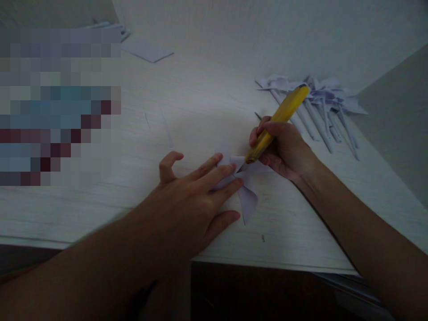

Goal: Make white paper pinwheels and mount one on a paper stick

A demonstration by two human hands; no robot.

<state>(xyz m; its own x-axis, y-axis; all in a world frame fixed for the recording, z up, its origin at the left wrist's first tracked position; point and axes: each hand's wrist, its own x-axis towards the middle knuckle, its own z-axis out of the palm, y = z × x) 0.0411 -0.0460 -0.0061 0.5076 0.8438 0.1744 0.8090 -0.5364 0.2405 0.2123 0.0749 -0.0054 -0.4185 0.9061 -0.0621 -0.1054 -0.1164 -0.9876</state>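
My left hand (200, 191) lies with its fingers spread over a small folded white paper shape (249, 200), pressing it against the table. The paper has pointed, curled flaps like a pinwheel, and part of it is under my fingers. Wrapped in my right hand (284, 142) is a yellow utility knife (279, 120), tilted with its blade down. The blade tip touches or hovers just over the middle of the paper, beside my left fingertips; I cannot tell which.
At the back right, several rolled paper sticks with folded paper tops (317, 98) lie in a pile. A flat paper piece (150, 50) lies at the back left. The white table (214, 98) meets a wall behind; its front edge is close to me. A blurred-out patch covers the left.
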